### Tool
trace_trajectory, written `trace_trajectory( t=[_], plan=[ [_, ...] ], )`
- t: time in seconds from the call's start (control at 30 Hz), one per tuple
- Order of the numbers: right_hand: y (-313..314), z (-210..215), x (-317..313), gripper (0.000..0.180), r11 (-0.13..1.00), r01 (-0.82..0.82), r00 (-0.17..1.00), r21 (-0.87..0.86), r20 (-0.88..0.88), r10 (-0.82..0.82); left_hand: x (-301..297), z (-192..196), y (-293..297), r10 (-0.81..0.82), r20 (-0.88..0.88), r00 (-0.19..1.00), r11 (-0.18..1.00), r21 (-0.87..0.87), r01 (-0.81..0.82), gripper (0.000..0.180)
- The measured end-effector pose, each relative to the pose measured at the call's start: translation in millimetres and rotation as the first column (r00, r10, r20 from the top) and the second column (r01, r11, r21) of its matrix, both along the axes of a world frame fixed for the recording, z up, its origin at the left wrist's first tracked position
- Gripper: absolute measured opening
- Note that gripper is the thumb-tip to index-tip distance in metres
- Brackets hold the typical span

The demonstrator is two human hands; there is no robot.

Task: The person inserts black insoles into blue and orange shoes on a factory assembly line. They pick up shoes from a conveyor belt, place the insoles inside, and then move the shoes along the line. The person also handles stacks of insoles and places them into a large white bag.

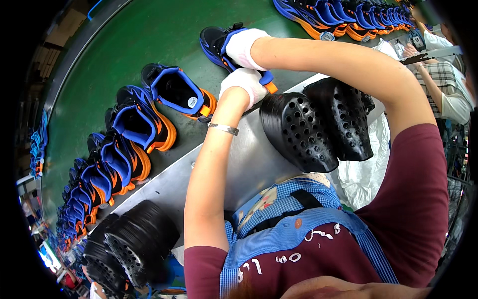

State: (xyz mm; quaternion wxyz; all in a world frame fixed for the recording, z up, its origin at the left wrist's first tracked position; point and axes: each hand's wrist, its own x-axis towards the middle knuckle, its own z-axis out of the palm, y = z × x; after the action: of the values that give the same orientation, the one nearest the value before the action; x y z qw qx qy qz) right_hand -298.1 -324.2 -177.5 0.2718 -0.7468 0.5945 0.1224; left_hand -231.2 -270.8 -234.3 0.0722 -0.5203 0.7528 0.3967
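a row of blue-and-orange sports shoes lies on the green conveyor belt; black perforated plastic moulds rest on the grey metal ledge, beside a white plastic bag.

Small round white label inside blue-lined shoe on green belt; no pkgs/screens seen.

Shoes ran in a row along the conveyor belt; perforated moulds sat on the metal table (right of the row).
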Motion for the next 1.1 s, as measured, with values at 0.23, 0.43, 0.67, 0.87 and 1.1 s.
trace_trajectory(
  t=[0.23, 0.43, 0.67, 0.87, 1.1],
  plan=[
    [3, -7, 3, 0.044, 0.914, -0.343, 0.928, -0.214, -0.228, 0.295, 2, -9, 9, -0.027, -0.042, 0.999, 0.997, -0.080, 0.024, 0.035],
    [-9, -16, 8, 0.025, 0.869, -0.442, 0.889, -0.221, -0.237, 0.392, 0, 2, 9, -0.008, -0.045, 0.999, 0.993, -0.119, 0.003, 0.036],
    [-13, 37, -40, 0.037, 0.854, -0.512, 0.858, 0.091, 0.009, 0.514, 11, -30, 28, 0.204, -0.134, 0.970, 0.948, -0.222, -0.230, 0.034],
    [35, 66, -210, 0.044, 0.883, -0.227, 0.974, -0.410, -0.121, 0.194, 45, -24, 40, 0.373, 0.012, 0.928, 0.856, -0.390, -0.339, 0.043],
    [149, -6, -327, 0.062, 0.895, 0.305, 0.902, -0.326, -0.202, -0.381, 58, -38, 62, 0.466, -0.119, 0.877, 0.686, -0.577, -0.443, 0.049]
  ],
)
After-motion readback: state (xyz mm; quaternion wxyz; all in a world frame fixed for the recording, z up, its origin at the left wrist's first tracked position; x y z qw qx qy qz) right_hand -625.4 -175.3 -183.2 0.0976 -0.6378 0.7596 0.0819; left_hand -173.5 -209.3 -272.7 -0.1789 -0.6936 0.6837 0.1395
